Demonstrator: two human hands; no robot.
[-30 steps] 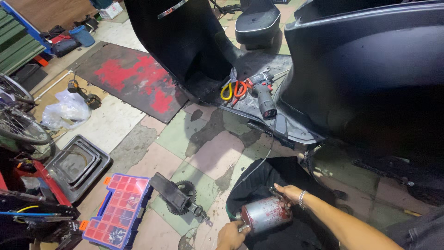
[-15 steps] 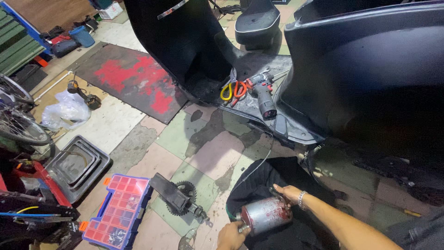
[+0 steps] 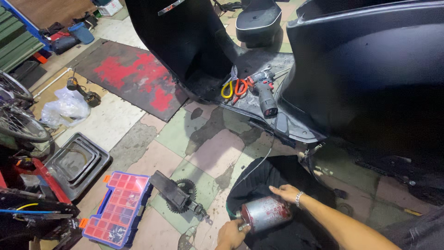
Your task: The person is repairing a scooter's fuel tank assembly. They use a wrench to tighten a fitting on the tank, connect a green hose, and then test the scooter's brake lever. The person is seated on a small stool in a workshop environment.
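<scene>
A grey metal cylinder (image 3: 266,213) with red stains lies on its side over a black plastic panel (image 3: 273,178) on the floor. My left hand (image 3: 231,234) grips the small shaft at the cylinder's left end. My right hand (image 3: 284,192), with a bracelet on the wrist, rests on the cylinder's upper right side. A black scooter body (image 3: 365,69) stands close behind, its footboard (image 3: 273,115) carrying tools.
A cordless drill (image 3: 264,95) and yellow and orange pliers (image 3: 233,88) lie on the footboard. A black bracket with a sprocket (image 3: 178,194) and a red-and-blue parts organiser (image 3: 120,208) sit left of my hands. Grey trays (image 3: 74,162), a plastic bag (image 3: 67,109) and a bicycle wheel (image 3: 18,115) stand further left.
</scene>
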